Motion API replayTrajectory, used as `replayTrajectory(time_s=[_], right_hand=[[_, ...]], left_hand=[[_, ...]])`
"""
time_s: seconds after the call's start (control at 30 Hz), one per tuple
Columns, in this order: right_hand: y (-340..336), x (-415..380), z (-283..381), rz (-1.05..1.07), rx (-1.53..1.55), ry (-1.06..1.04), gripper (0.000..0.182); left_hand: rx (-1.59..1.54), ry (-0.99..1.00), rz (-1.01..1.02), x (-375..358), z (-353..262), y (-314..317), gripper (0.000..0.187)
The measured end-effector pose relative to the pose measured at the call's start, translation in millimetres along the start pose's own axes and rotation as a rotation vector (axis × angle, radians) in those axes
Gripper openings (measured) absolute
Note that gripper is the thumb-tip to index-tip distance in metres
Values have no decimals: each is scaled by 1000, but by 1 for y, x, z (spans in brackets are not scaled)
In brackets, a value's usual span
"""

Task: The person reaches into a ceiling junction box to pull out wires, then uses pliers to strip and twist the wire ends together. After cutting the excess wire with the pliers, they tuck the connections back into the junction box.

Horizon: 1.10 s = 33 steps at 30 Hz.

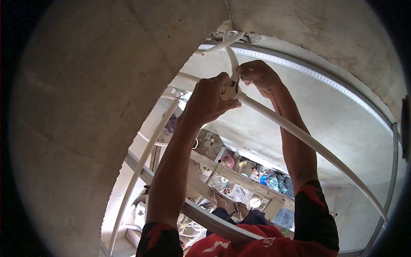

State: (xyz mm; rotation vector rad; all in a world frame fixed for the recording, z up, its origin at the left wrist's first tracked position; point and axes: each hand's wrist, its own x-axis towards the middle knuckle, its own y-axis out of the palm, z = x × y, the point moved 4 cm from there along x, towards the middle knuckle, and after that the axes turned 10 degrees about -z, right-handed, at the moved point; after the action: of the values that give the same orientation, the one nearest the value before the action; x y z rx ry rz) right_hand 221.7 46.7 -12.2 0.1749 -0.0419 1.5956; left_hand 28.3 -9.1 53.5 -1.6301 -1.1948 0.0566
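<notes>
Both arms reach up to a white round junction box (pixel 230 92) just under the ceiling. My left hand (pixel 210 96) is closed around this box, its thumb at the lower side. My right hand (pixel 258 77) is pinched beside the box, near a white pipe (pixel 231 60) that comes down from the ceiling; what its fingers hold, if anything, is too small to make out. A long white conduit pipe (pixel 299 133) joins the box and curves down to the right, passing my right forearm.
A metal channel (pixel 308 70) curves along the wall top. Another white pipe (pixel 143 165) hangs at the left, with loose wires at its upper end. Far below, my feet stand on wooden planks (pixel 244 182), above clutter with a pink basin (pixel 227 161). A metal bar (pixel 214 220) crosses before my chest.
</notes>
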Motion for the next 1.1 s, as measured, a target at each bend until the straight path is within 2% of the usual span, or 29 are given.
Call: replayTrajectory(time_s=[0.03, 0.13, 0.2, 0.27, 0.33, 0.4, 0.47, 0.5, 0.57, 0.6, 0.7, 0.77, 0.83, 0.97, 1.03, 1.1], right_hand=[[1, -2, 4, -12, -115, -46, 22], [11, -11, 0, -82, 1, -65, 16], [15, -13, -2, -88, -72, -54, 17], [20, -16, -7, -56, 75, -97, 15], [19, -17, -16, -21, 115, -119, 14], [19, -13, -21, 7, 306, -19, 18], [13, -6, -17, 71, 276, -24, 22], [12, -2, -20, 92, 388, 11, 23], [16, 3, -30, 135, 587, 62, 31], [19, 5, -31, 128, 591, 56, 31], [31, 8, -29, 142, 861, 42, 36], [33, 1, -29, 117, 850, 27, 38], [43, -12, -23, 31, 807, -37, 43], [39, -19, -7, 38, 694, -66, 44], [37, -22, -6, -16, 494, -4, 39], [37, -14, -12, 23, 550, -30, 37]], left_hand=[[6, -18, -2, 0, 0, 0, 53], [-2, -15, -15, 0, 1, 2, 53], [-59, -16, -7, -1, -3, 1, 54], [-43, -122, 12, 0, -7, -2, 53], [-47, -90, 10, -3, -4, 1, 53], [-41, -45, -9, 1, -5, 0, 53], [-33, -8, -13, 0, -7, -3, 52], [-28, 3, -7, 2, -8, -4, 52], [-84, -96, 17, 1, -7, -4, 49], [-82, -88, 24, 1, -7, -2, 49], [-91, -77, 22, 1, -2, 1, 47], [-108, 48, -51, 1, -1, -1, 46], [-93, 7, -36, 0, 1, -2, 46], [-67, -51, -20, 1, 3, 0, 44], [-68, -27, -20, 0, 6, 1, 43], [-69, 2, -27, 1, 8, 1, 42]])
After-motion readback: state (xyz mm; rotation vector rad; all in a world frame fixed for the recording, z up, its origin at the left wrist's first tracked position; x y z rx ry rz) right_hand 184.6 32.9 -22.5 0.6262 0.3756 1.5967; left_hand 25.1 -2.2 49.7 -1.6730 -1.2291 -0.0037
